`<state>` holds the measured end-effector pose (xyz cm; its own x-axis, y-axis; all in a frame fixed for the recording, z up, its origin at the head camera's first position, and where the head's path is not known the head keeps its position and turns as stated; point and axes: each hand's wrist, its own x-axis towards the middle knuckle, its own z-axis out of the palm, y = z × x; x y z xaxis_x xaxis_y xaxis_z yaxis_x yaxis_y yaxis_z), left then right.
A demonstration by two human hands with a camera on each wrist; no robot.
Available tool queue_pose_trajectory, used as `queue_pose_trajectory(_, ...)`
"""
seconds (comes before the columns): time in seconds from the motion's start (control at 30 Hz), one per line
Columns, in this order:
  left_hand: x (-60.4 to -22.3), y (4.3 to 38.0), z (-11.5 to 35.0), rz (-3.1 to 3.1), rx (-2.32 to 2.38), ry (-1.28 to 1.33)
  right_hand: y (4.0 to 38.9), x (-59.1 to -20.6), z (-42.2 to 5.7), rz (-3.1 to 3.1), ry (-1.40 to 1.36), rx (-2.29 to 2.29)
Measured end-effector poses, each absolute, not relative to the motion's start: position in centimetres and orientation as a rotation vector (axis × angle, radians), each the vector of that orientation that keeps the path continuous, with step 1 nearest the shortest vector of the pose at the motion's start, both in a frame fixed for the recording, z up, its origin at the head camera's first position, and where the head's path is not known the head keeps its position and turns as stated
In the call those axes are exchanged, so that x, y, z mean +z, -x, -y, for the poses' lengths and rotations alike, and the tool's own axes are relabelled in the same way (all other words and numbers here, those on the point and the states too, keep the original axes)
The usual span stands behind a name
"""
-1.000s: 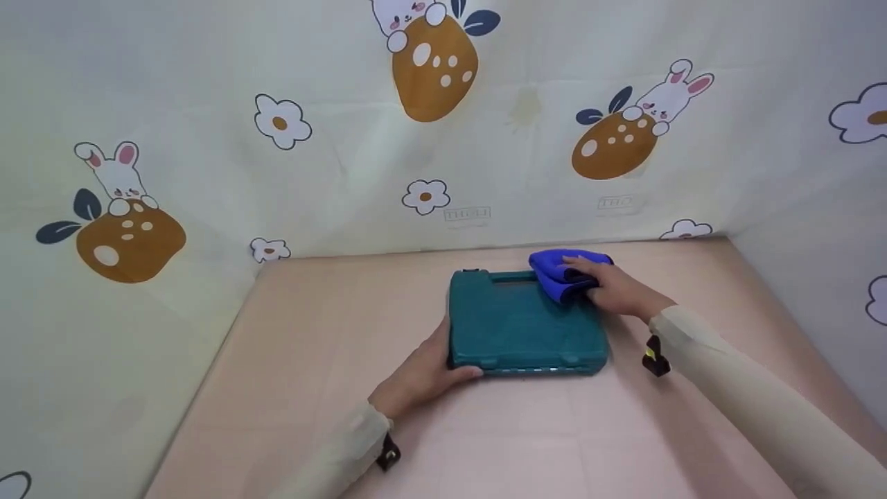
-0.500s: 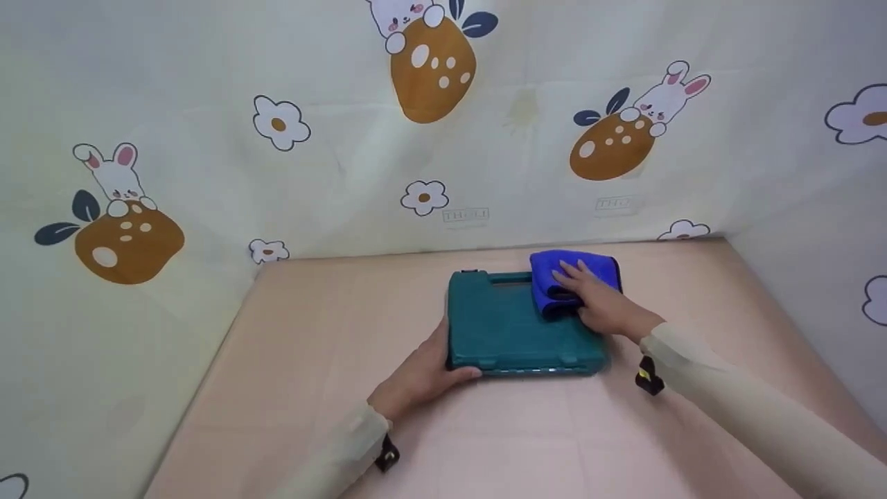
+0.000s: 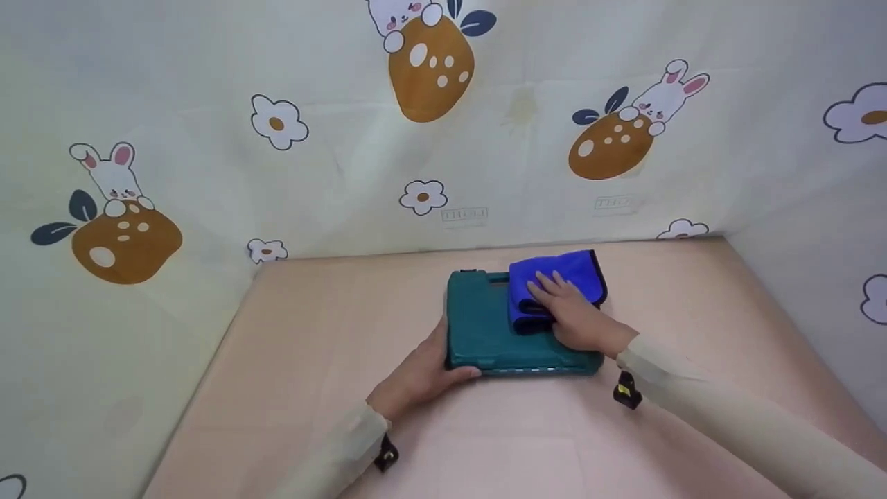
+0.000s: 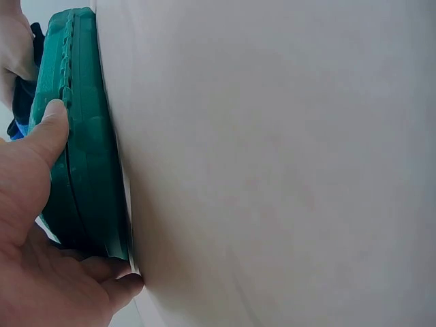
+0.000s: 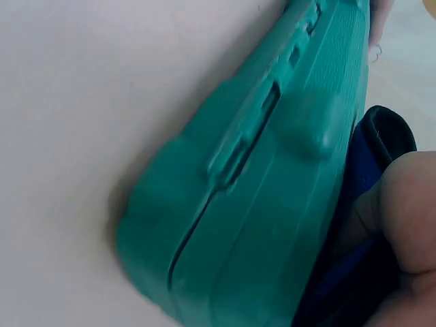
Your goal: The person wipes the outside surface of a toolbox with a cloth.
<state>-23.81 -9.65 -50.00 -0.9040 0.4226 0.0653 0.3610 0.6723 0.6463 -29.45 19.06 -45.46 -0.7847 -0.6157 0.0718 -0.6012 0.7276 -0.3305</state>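
Note:
A green plastic carrying case (image 3: 478,326) lies flat on the table, its handle slot toward the wall. My left hand (image 3: 419,371) grips its near left corner. In the left wrist view the thumb (image 4: 51,133) lies on the hinged front edge, while the fingers (image 4: 109,272) reach round the side near the table. A folded blue cloth (image 3: 554,267) with black edging covers the far right part of the lid. On top of it my right hand (image 3: 572,312) presses with spread, straight fingers. The right wrist view shows the cloth (image 5: 368,150) bunched beside the thumb, against the case (image 5: 252,225).
A pinkish-beige cover (image 3: 332,326) spreads over the table. Behind it hangs a pale curtain (image 3: 346,173) printed with rabbits and flowers, which also encloses both sides. Each sleeve has a black strap (image 3: 627,391) at the wrist.
My right hand has slid the cloth left and toward me over the lid, its fingers flattening out on it. The left hand and the case stay in place.

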Motion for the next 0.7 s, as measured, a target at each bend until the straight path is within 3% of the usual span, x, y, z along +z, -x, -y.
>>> queue_pose_trajectory(0.37, -50.0, 24.0, 9.8, -2.788, 1.094, -0.761, 29.0, -45.4, -16.9, -2.765, 1.170, -0.542)
queue_pose_trajectory(0.7, -49.9, 23.9, 9.8, -2.793, 1.042, -0.684, 28.7, -45.4, -18.6, -2.617, 1.334, -0.630)
